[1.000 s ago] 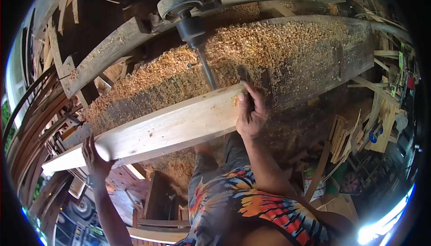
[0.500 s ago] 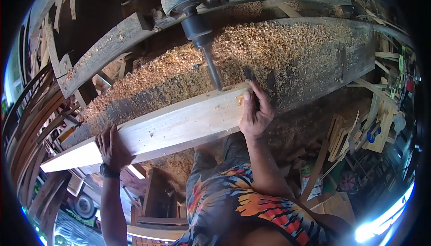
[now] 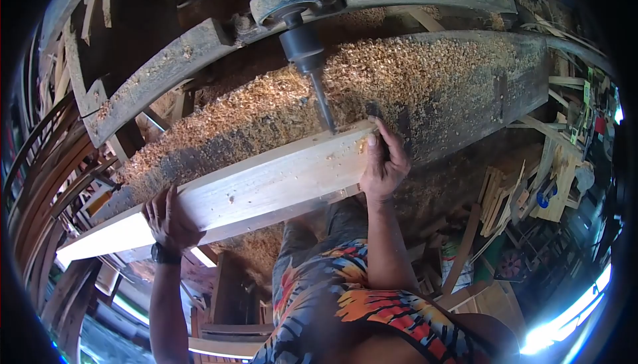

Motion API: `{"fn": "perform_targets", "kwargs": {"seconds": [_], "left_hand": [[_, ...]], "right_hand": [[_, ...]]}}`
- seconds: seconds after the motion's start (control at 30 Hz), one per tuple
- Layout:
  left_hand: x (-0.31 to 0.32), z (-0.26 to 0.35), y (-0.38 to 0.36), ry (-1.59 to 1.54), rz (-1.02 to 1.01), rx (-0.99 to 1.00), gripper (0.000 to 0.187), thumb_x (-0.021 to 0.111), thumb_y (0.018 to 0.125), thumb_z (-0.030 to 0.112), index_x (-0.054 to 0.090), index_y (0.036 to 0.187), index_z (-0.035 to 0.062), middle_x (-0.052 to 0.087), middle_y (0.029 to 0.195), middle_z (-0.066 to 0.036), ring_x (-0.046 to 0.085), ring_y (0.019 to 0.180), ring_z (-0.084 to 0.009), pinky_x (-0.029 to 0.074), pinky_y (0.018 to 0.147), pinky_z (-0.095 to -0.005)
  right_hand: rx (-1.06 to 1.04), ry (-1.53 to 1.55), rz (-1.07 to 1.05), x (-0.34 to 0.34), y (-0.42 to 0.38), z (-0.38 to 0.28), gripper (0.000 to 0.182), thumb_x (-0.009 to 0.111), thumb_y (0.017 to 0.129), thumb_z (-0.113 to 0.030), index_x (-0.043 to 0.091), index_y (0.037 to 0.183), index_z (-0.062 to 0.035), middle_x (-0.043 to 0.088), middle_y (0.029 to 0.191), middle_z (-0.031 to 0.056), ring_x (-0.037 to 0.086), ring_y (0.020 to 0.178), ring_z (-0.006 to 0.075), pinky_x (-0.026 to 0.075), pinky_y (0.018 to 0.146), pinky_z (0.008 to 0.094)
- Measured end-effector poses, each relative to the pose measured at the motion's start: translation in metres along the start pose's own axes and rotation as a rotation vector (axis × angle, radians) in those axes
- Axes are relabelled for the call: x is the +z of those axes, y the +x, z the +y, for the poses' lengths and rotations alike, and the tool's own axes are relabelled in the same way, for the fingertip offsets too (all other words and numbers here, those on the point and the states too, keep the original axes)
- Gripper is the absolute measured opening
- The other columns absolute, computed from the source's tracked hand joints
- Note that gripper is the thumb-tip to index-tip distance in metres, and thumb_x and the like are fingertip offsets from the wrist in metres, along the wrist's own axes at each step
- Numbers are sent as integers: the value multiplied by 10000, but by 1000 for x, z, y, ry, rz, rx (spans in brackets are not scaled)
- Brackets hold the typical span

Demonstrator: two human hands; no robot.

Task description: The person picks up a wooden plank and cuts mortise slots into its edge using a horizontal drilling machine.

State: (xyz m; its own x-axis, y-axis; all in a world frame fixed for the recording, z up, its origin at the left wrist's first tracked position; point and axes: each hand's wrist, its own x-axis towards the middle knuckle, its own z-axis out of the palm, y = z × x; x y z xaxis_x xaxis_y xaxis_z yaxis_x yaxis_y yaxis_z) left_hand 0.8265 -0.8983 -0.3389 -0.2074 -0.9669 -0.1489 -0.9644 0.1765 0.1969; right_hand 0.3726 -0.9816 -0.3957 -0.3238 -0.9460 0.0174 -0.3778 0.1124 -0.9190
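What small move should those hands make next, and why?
Perhaps hold the long, pale wooden board steady with left hand and right hand: the slim, grey metal drill bit appears to meet its far edge, near the right one.

Pretty clearly a woodworking shop: black cylindrical drill chuck (image 3: 301,45) with a thin grey metal bit (image 3: 322,101) right at the edge of a long pale wooden board (image 3: 279,181), golden-brown shavings (image 3: 392,65) all over a wide dark work surface (image 3: 458,126), curved reddish-brown wooden strips (image 3: 50,208) along the left, thin pale wooden offcuts (image 3: 495,201) piled right.
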Motion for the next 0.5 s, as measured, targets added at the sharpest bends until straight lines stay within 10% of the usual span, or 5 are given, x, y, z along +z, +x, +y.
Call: {"fn": "perform_targets", "kwargs": {"seconds": [0.5], "left_hand": [[-1, -2, 2, -48, -4, -43, 1135, 931, 417, 324, 600, 1476, 83, 651, 1351, -173, 598, 1238, -391, 409, 1107, -575]], "right_hand": [[16, 32, 52, 7, 6, 1, 296, 753, 999, -78, 765, 1285, -5, 771, 1215, 130, 708, 1089, 191, 562, 949, 336]]}}
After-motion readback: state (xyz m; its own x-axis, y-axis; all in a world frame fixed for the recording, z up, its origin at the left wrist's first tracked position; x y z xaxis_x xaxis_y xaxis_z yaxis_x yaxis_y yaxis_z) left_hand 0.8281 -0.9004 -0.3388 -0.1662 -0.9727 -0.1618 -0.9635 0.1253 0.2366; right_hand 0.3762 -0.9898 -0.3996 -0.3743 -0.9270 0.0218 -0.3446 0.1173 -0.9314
